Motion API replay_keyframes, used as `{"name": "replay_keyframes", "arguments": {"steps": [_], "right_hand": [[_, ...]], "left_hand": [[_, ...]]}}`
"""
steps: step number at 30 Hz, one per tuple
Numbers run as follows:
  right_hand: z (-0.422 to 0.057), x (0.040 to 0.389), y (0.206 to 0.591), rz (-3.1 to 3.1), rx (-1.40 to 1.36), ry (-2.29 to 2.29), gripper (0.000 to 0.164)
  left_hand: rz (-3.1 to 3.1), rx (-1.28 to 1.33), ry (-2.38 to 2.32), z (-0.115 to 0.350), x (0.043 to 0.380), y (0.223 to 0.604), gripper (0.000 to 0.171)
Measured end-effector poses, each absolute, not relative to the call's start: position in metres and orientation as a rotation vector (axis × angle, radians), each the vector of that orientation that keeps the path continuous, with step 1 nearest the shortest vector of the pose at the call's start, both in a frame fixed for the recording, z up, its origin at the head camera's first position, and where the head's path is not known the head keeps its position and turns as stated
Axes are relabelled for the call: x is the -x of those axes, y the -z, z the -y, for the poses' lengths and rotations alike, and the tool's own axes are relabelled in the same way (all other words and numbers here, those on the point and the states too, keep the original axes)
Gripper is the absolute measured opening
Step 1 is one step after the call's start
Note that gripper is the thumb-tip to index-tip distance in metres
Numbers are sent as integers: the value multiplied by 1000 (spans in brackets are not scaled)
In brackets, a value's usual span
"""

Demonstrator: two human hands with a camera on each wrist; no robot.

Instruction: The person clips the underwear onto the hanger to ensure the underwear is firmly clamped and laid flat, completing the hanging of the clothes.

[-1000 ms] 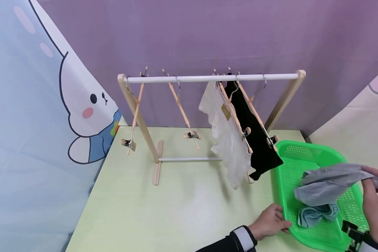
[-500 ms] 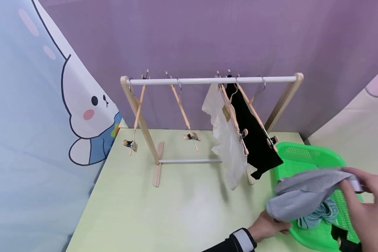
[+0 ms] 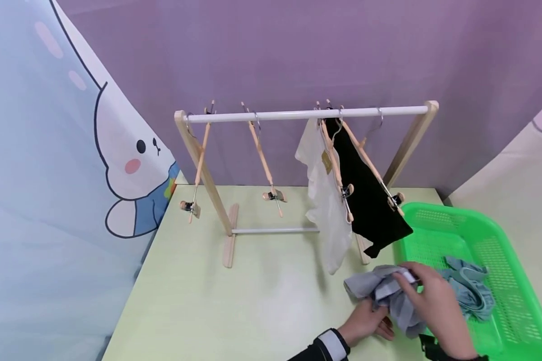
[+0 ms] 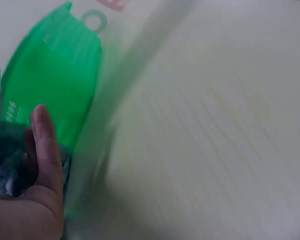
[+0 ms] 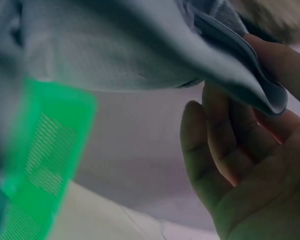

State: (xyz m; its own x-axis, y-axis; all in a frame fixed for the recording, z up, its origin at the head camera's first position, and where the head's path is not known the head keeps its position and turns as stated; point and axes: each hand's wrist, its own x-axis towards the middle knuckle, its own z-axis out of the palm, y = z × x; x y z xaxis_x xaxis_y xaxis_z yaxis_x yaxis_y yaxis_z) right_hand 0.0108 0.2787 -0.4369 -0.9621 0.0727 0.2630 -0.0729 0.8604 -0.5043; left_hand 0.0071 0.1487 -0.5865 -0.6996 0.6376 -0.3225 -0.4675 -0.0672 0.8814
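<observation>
A bunched grey garment (image 3: 390, 291) with a small white label hangs over the table at the basket's left edge; its folds hide its kind. My right hand (image 3: 438, 301) pinches one edge of it between thumb and fingers, as the right wrist view shows, the cloth (image 5: 115, 50) draping away leftward. Under the garment's near side is my left hand (image 3: 366, 321), its fingertips close to the cloth. The left wrist view has the thumb (image 4: 46, 145) straight up. A blue-green folded garment (image 3: 469, 288) lies in the green basket (image 3: 515, 250), partly behind the right hand.
A rack with a white rail (image 3: 280, 116) stands at the back. Two bare clip hangers (image 3: 200, 163) hang on its left. On its right hang a white top (image 3: 322, 200) and a black garment (image 3: 375, 215), its lower corner close to the basket.
The right hand has carried the grey garment leftward from over the basket to the left hand. The left hand has come off the basket's rim and moved slightly left.
</observation>
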Motion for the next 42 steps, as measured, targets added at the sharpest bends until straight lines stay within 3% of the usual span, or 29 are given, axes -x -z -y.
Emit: {"name": "replay_keyframes", "arguments": {"steps": [5,10,12,17,23,27,34,42], "right_hand": [[-256,-1,460,2947,22,-828,21],[-241,5,474,2979,19,-859,21],[-236,6,477,2962,-7,-866,18],[-227,6,481,2973,-66,-882,15],[-218,6,486,2934,-145,-913,20],[-213,4,491,2810,-339,-1082,24],[-203,6,496,2747,-626,-1292,23],[-207,28,489,2887,-471,-1209,15]], "left_hand": [[-1765,-121,-1727,-124,1,591,25],[-2451,-151,-1395,-103,7,585,71],[-2693,-177,-1240,-96,9,583,81],[-3085,-420,-1063,-80,17,582,56],[-3051,-722,-1427,-43,29,588,26],[-2994,-805,-1515,-3,35,578,28],[-2909,-635,-1703,71,44,551,48],[-2856,-549,-2009,123,74,532,29]]}}
